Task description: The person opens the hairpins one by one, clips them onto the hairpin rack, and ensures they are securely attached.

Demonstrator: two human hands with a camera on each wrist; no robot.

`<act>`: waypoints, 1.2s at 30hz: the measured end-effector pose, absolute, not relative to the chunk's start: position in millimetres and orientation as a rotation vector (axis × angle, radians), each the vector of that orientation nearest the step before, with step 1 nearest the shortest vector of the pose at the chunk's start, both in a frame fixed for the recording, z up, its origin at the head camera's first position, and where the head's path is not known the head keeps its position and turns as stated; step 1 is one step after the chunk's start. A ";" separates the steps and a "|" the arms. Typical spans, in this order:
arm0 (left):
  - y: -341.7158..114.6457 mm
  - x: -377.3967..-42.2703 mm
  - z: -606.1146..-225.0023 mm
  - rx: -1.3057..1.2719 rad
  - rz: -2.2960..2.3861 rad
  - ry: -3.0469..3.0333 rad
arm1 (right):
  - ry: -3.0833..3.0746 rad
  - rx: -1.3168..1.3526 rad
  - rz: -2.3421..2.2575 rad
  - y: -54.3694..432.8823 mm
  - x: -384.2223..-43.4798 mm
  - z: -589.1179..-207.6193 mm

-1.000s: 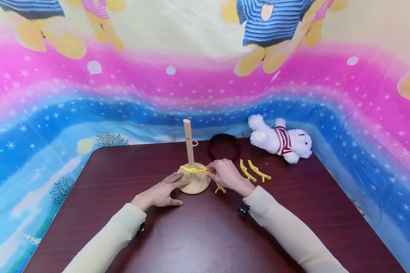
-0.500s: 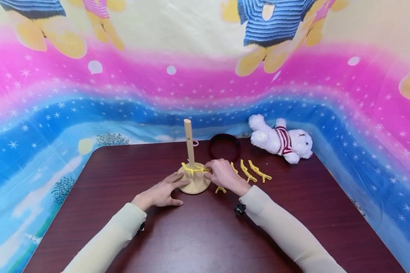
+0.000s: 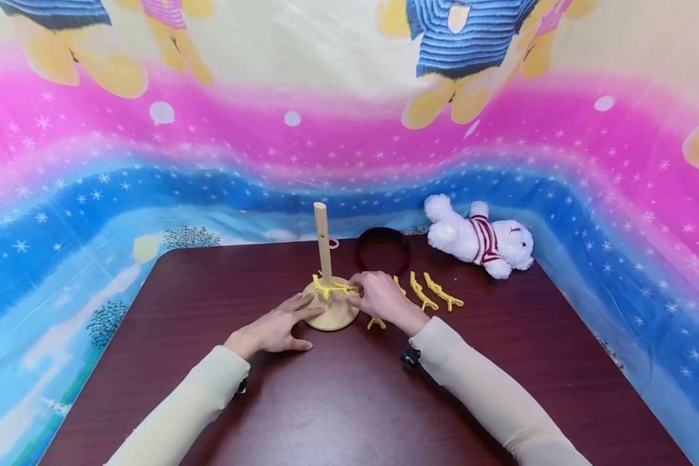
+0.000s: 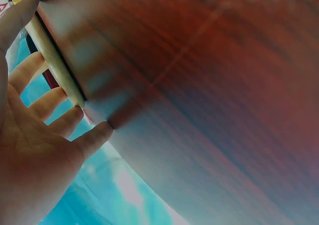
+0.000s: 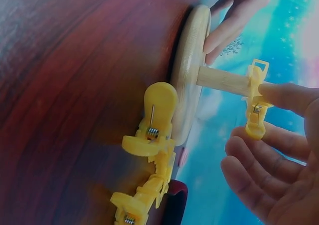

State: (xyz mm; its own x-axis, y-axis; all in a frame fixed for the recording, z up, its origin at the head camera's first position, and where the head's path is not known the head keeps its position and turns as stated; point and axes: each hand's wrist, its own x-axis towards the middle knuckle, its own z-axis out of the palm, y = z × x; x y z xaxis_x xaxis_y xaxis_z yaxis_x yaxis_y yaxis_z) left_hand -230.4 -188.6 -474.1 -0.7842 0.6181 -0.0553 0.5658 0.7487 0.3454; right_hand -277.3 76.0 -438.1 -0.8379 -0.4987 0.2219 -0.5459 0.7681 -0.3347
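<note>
A wooden stand has a round base (image 3: 336, 317) and an upright post (image 3: 324, 252). My left hand (image 3: 272, 329) rests against the base's left side, fingers spread; the left wrist view shows its fingertips (image 4: 75, 114) at the rim. My right hand (image 3: 380, 299) pinches a yellow alligator hair clip (image 3: 331, 290) by its handle end, between thumb and fingers, as the right wrist view shows. The clip lies across the post low down, its toothed arms spread apart at the left. Whether it clasps the post I cannot tell. Several more yellow hair clips (image 3: 422, 292) lie to the right.
Behind my right hand lies a dark red headband (image 3: 406, 252). A white teddy bear (image 3: 452, 234) in a striped top lies at the back right. A small pink ring (image 3: 334, 244) is behind the post. Patterned cloth (image 3: 349, 149) rises along the table's back and sides.
My right hand has shifted slightly left, and the clip's arms have changed angle at the post. One loose clip beyond this hand now shows. My left hand has stayed put.
</note>
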 end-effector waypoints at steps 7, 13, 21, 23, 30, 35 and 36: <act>-188.6 -231.4 -475.9 0.955 0.477 2.779 | -2.879 0.804 0.632 80.5 -276.5 -437.2; -188.3 -230.8 -474.6 0.954 0.464 2.780 | -2.910 0.814 0.666 90.2 -276.1 -435.1; -187.6 -231.1 -474.8 0.939 0.457 2.782 | -2.933 0.786 0.725 109.1 -276.6 -431.2; -187.8 -230.9 -474.8 0.944 0.457 2.783 | -2.937 0.772 0.735 114.7 -276.1 -429.6; -188.9 -230.5 -475.0 0.950 0.456 2.787 | -2.919 0.746 0.744 133.8 -276.7 -430.1; -188.4 -229.5 -474.1 0.936 0.464 2.779 | -2.904 0.717 0.749 145.9 -277.2 -428.8; -188.3 -229.4 -474.0 0.937 0.465 2.780 | -2.904 0.713 0.752 148.6 -277.3 -428.3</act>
State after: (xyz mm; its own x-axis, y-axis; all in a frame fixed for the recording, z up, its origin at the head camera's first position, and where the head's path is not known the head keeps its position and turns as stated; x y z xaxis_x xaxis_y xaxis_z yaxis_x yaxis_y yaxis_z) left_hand -229.4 -188.3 -474.0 -0.7880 0.6126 -0.0613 0.5593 0.7539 0.3448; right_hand -277.3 148.6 -428.3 -0.8914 -0.4210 0.1679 -0.4496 0.7741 -0.4457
